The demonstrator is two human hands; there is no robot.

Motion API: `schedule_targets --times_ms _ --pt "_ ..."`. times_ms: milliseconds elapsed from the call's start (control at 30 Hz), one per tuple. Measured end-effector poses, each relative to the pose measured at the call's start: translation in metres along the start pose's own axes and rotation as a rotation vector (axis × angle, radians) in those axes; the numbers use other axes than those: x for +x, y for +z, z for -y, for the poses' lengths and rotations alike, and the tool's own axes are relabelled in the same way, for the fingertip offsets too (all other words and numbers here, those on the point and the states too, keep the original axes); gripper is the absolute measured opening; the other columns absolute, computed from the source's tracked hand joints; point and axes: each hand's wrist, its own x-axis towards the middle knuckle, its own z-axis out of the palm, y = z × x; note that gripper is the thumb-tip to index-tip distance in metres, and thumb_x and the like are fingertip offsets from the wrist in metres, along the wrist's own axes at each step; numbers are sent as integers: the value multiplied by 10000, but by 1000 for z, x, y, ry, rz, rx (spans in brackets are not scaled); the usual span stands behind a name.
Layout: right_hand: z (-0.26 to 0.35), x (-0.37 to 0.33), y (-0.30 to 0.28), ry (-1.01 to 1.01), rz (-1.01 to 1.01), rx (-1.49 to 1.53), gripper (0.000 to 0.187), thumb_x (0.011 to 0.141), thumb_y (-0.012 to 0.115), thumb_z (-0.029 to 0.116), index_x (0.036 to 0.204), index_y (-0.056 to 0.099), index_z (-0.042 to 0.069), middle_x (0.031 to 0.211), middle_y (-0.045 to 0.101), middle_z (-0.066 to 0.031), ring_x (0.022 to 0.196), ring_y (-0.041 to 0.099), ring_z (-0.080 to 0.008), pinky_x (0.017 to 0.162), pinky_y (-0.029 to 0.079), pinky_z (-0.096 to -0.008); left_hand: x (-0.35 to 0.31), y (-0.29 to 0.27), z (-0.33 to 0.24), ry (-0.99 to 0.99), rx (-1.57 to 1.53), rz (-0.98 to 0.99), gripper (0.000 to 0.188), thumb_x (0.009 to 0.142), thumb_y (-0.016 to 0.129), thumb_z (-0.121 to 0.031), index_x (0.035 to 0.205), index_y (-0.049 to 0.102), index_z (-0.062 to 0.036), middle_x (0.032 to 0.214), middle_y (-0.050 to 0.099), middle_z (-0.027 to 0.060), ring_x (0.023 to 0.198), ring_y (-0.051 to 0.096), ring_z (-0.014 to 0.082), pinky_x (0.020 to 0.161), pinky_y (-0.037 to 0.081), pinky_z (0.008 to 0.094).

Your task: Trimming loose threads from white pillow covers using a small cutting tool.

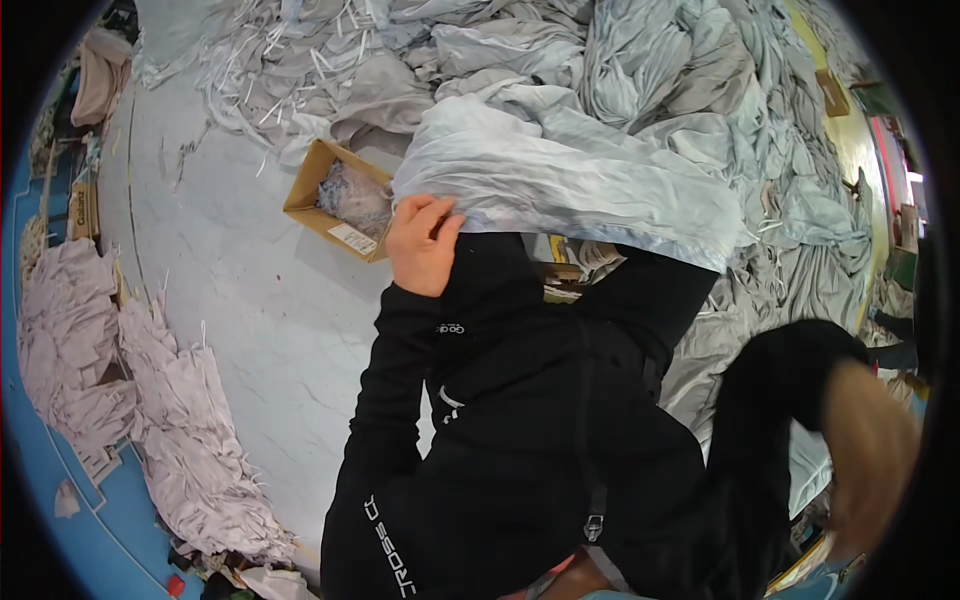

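A pale blue-grey cloth [570, 175] lies in a wide band across my lap, its near edge over my black trousers. At its left corner is my left hand [424, 248], closed, with bent fingers gripping the cloth's edge. My right hand [870, 465] is raised far out to the right, away from the cloth. Motion smears its fingers, so I cannot see whether it holds anything. Just left of the cloth stands an open cardboard box [318, 220] with a crumpled clear plastic bag [355, 198] inside.
Heaped grey-blue fabric [670, 60] with white ties covers the far side and runs down the right. A pale grey table surface [240, 330] shows at left. Beyond it lie pinkish fabric piles [185, 430] beside a blue floor [130, 520].
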Motion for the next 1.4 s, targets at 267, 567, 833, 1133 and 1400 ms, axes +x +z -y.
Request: schedule_targets --times_ms 267,567,833,1133,1400 --pt "-204 -168 -74 910 -1781 83 283 1021 518 278 1152 546 28 685 502 -12 478 368 -33 409 295 -178 7 7 9 331 247 -25 145 749 726 16 889 693 -7 869 638 115 757 637 283 662 515 337" --pt "-250 -185 -74 1106 -1171 -1041 363 984 554 127 1316 502 -10 1010 615 -100 847 592 -183 775 490 -295 7 4 4 326 163 -1 147 727 649 86 844 623 0 815 648 132 679 640 308 590 520 343" --pt "-256 -179 -81 1098 -943 -1386 372 786 743 22 1148 654 35 937 638 -107 776 636 -261 649 510 -333 -1 7 -7 233 76 -41 137 755 628 89 845 597 -9 817 651 129 624 622 271 546 499 311" --pt "-261 -178 -86 1073 -882 -1510 316 758 760 36 1063 683 59 922 639 -79 798 637 -273 657 519 -355 -7 9 -13 183 23 -34 96 790 626 76 834 593 -3 811 651 125 699 625 241 656 510 309" --pt "-263 -180 -90 1106 -857 -1563 314 749 767 62 1053 686 74 891 626 -63 787 634 -258 640 512 -352 -8 8 -12 203 30 -52 91 800 630 65 839 590 -7 827 655 122 715 631 244 674 515 312"
